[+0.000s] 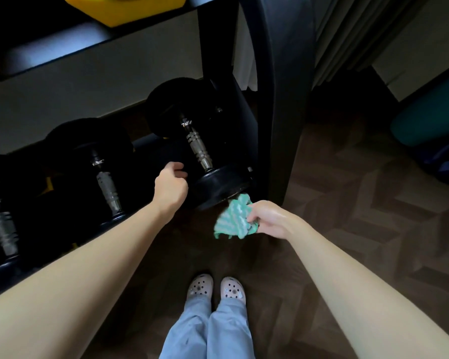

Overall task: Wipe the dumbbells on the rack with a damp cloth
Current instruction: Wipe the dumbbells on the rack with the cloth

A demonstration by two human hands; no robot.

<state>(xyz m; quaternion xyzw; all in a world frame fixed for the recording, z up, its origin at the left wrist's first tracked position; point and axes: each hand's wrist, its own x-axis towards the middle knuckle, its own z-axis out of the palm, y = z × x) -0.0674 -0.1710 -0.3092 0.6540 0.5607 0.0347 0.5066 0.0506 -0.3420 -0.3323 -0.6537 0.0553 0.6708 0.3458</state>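
A black dumbbell [219,183] with a steel handle lies at the right end of the lower rack shelf. My right hand [268,218] pinches a green and white cloth [235,218], which touches the lower edge of that dumbbell's near head. My left hand [170,186] is just left of the same head, fingers curled against its rim; whether they grip it I cannot tell. Two more black dumbbells [106,185] [3,229] lie to the left on the same shelf.
The black rack upright [278,99] stands right of the dumbbell. A yellow weight [125,9] sits on the upper shelf. A teal roll [430,117] lies on the wooden floor at right. My feet in light clogs [214,287] stand close to the rack.
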